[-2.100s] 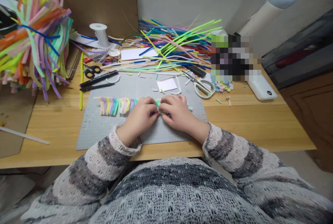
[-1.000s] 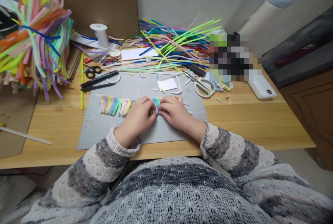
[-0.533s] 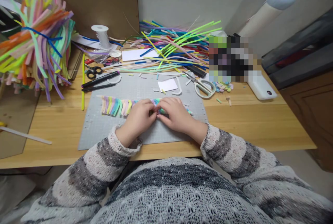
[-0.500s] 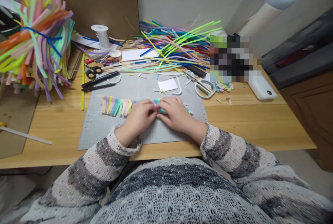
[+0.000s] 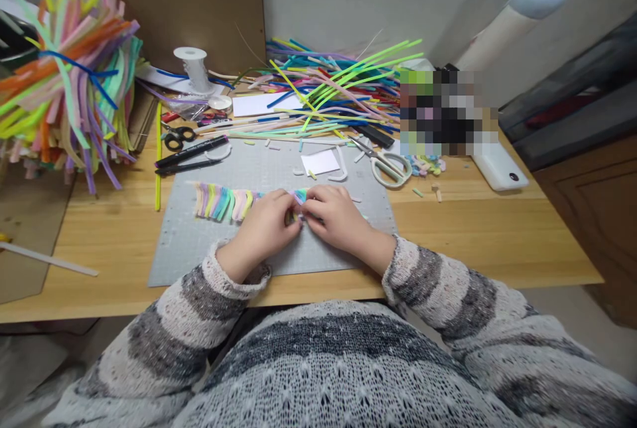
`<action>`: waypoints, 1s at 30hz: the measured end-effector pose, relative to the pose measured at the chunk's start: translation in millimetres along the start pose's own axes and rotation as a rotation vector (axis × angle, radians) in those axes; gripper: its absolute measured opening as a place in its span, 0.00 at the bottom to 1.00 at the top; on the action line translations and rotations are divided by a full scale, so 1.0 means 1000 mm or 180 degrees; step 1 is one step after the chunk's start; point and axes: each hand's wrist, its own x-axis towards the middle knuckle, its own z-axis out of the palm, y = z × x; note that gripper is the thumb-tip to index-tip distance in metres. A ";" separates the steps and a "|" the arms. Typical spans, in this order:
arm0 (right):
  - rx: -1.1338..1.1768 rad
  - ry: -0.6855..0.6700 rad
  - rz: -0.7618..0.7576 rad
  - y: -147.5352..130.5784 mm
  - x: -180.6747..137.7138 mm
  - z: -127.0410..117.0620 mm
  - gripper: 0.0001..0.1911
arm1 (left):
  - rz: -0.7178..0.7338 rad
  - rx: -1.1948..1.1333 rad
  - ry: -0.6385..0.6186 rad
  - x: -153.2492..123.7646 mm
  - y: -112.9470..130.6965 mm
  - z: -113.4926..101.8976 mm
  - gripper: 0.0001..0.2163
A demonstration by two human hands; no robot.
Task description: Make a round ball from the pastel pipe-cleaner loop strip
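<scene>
A row of short pastel pipe cleaners [image 5: 219,202], side by side in pink, yellow, purple, blue and green, lies across the grey cutting mat [image 5: 174,249]. My left hand [image 5: 271,219] is closed over the row's right part, thumb and fingers pinching at the pipe cleaners. My right hand [image 5: 333,215] is closed just beside it, its fingertips meeting the left ones on the same strip. Between the hands a bit of purple and teal shows. The pinched ends are mostly hidden by my fingers.
Beyond the hands lie a white card [image 5: 320,161], pale-handled scissors [image 5: 391,168], black scissors [image 5: 178,137] and markers [image 5: 192,151]. Loose pipe cleaners [image 5: 348,93] are heaped at the back. A large bundle [image 5: 70,76] stands left; a white spool [image 5: 194,70] and a phone [image 5: 500,166] are also there.
My fingertips have shifted slightly on the strip, and more purple and teal shows between the hands. The right hand has moved a little to the right.
</scene>
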 end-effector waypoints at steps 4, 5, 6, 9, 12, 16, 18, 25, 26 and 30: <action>-0.0069 -0.0005 0.0018 0.000 0.000 0.003 0.05 | 0.0071 0.0319 0.0006 -0.001 0.001 0.002 0.06; -0.0120 0.0001 0.0015 0.000 0.000 0.003 0.05 | 0.0079 0.0343 0.0002 -0.001 0.002 0.002 0.04; -0.0175 0.0012 0.0015 -0.001 0.000 0.004 0.05 | 0.0083 0.0355 -0.0005 -0.001 0.002 0.002 0.03; -0.0255 0.0018 -0.0026 -0.001 0.001 0.004 0.06 | 0.0054 0.0297 0.0003 0.000 0.003 0.001 0.02; -0.0127 -0.0007 -0.0109 0.000 0.001 0.003 0.06 | -0.0021 0.0085 0.0071 0.001 0.004 0.000 0.01; 0.0193 0.0031 -0.0074 0.005 0.001 0.003 0.06 | 0.0099 -0.0200 -0.0048 0.000 0.000 0.000 0.05; 0.0314 0.0033 -0.0043 0.007 0.001 0.003 0.06 | 0.0097 -0.0339 -0.0084 0.000 -0.003 0.000 0.09; 0.0499 0.0009 -0.0005 0.008 0.001 0.003 0.05 | -0.0031 -0.0368 0.0090 0.001 -0.005 -0.002 0.03; 0.0502 0.0015 -0.0011 0.009 0.001 0.003 0.05 | -0.0022 -0.0354 0.0041 0.001 -0.004 -0.003 0.03; 0.0497 0.0052 -0.0032 0.009 0.001 0.005 0.04 | -0.0103 -0.0121 0.0027 -0.001 0.002 -0.001 0.03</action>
